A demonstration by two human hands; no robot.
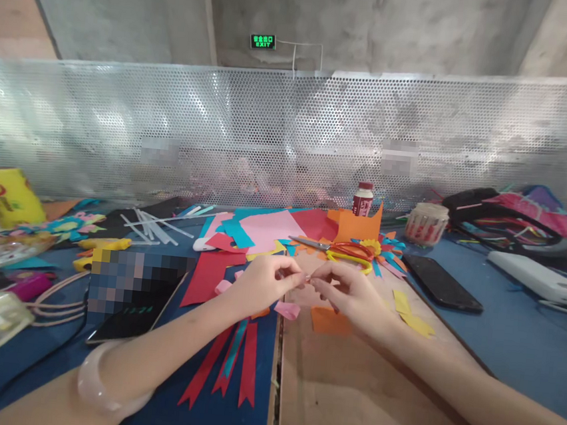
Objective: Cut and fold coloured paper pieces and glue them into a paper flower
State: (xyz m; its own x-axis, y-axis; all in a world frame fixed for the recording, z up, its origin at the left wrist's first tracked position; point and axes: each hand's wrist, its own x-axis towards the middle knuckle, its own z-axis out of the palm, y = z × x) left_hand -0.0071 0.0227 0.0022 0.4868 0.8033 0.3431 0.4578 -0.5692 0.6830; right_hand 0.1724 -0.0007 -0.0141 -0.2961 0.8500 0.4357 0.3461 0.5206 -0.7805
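My left hand (pixel 264 281) and my right hand (pixel 348 292) meet over the middle of the table, fingers pinched together on a small pale pink paper piece (pixel 306 279) held between them. Below the hands lie an orange paper scrap (pixel 330 320) and a pink scrap (pixel 287 310). Red and teal paper ribbons (pixel 234 361) lie under my left forearm, which wears a pale bangle (pixel 96 388). Scissors with red and yellow handles (pixel 344 250) rest just beyond the hands.
Coloured paper sheets (pixel 262 227) cover the far middle. A glue bottle (pixel 363 199) and a tape roll (pixel 427 224) stand behind. A black phone (pixel 441 282) lies right, a tablet (pixel 129 301) left. Clear sticks (pixel 149 225), yellow scraps (pixel 411 315) and a perforated metal screen (pixel 290 140) surround.
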